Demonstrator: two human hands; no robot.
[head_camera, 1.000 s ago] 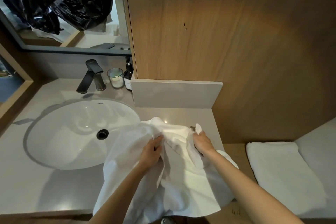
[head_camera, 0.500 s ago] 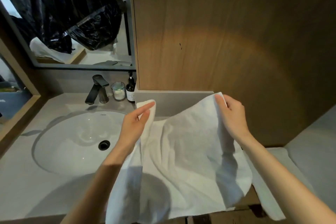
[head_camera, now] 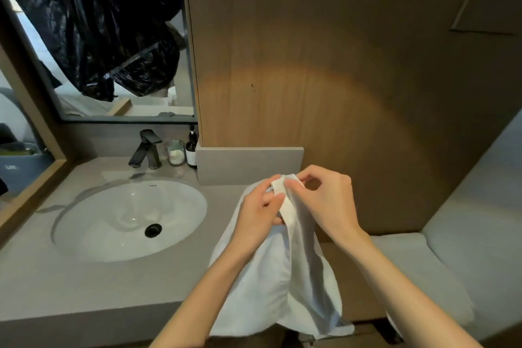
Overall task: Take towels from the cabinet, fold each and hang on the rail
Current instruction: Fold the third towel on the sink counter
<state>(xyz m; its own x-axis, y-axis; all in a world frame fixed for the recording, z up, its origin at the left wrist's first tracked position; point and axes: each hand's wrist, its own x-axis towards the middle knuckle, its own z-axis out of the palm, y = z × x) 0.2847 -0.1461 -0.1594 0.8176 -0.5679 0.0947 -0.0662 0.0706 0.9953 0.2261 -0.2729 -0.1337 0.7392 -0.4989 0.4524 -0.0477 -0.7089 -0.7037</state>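
A white towel (head_camera: 271, 285) hangs doubled over in front of me, above the right end of the grey counter (head_camera: 84, 285). Its two top corners are brought together at chest height. My left hand (head_camera: 258, 212) grips the towel's top edge from the left, fingers curled round the cloth. My right hand (head_camera: 324, 200) pinches the same corners from the right with thumb and fingertips. A second white towel (head_camera: 418, 268) lies folded on a low ledge at the right, partly hidden behind my right forearm. No rail is in view.
A white oval sink (head_camera: 127, 220) is set in the counter, with a dark tap (head_camera: 145, 150), a glass jar (head_camera: 175, 152) and a dark bottle (head_camera: 192, 150) behind it. A mirror (head_camera: 107, 37) hangs above. A wooden panel (head_camera: 324, 65) rises straight ahead.
The towel was spread wide between my hands half a second ago. Both hands have since come together, closing the towel in half lengthwise so it hangs as a narrow fold.
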